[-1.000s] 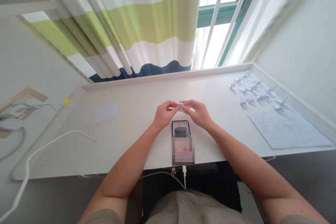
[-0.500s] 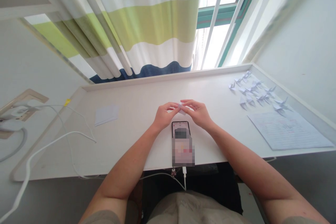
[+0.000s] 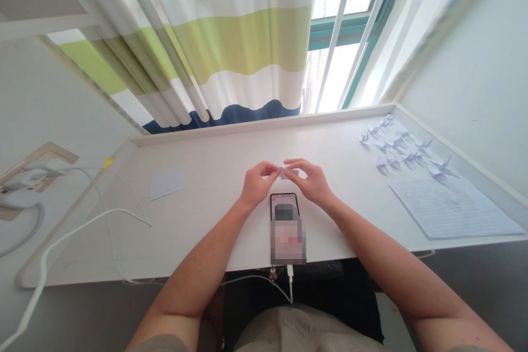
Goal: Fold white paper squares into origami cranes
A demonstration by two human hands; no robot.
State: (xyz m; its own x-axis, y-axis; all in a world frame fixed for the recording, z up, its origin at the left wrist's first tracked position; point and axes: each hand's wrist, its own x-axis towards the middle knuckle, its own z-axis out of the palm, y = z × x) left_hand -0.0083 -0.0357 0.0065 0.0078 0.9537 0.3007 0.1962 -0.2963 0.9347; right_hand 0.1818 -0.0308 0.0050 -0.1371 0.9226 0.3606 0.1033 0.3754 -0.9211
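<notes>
A small folded piece of white paper (image 3: 290, 174) is held between my two hands, just beyond the phone. My left hand (image 3: 259, 179) pinches its left end between thumb and fingertips. On the other side, my right hand (image 3: 310, 177) has its thumb on the near face of the paper, with the fingers curved behind and above it. The fingers partly hide the paper, so its exact folds cannot be made out. Below the hands, a phone (image 3: 284, 231) lies on the white desk (image 3: 206, 225), its screen lit and partly blurred.
Several folded paper cranes (image 3: 406, 146) stand at the back right. Nearer lies a written sheet (image 3: 454, 209). Paper squares (image 3: 168, 182) lie on the left. White cables (image 3: 86, 220) run from the wall socket (image 3: 35, 176) across the left edge. A charging plug (image 3: 290, 272) meets the phone.
The paper has turned between my fingers and now shows as a flatter strip toward the right hand. The left fingertips have drawn together at its left end. The view has shifted slightly.
</notes>
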